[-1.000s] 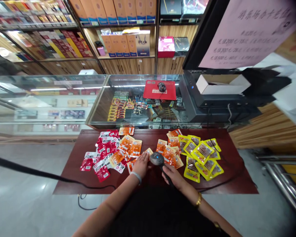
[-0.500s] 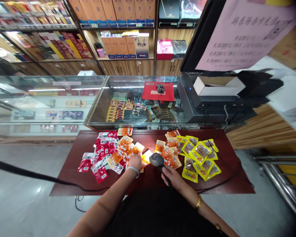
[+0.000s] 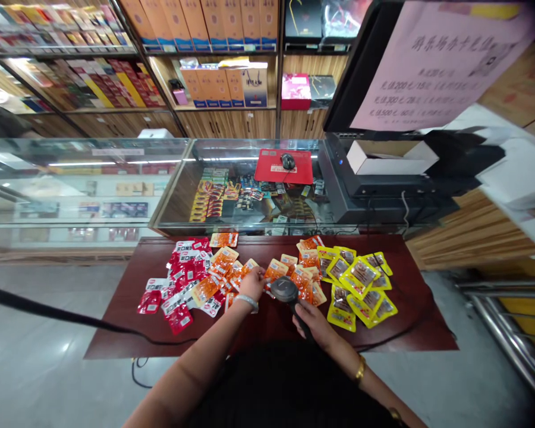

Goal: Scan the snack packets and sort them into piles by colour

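Before glass counters (image 3: 232, 153), over brown table (image 3: 120, 333), right grip (image 3: 314, 323) clasps scanner (image 3: 284, 289); left grip (image 3: 252, 284) unclear.

The right hand (image 3: 312, 321) grips a scanner (image 3: 283, 289); an orange packet (image 3: 276, 269) is at two o'clock from the left hand (image 3: 252, 283).

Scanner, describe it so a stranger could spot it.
Find the dark red table before the glass counter. Over the table's middle, the right hand grips the scanner by its handle. Its dark, rounded head sets it apart from the flat, bright packets nearby.
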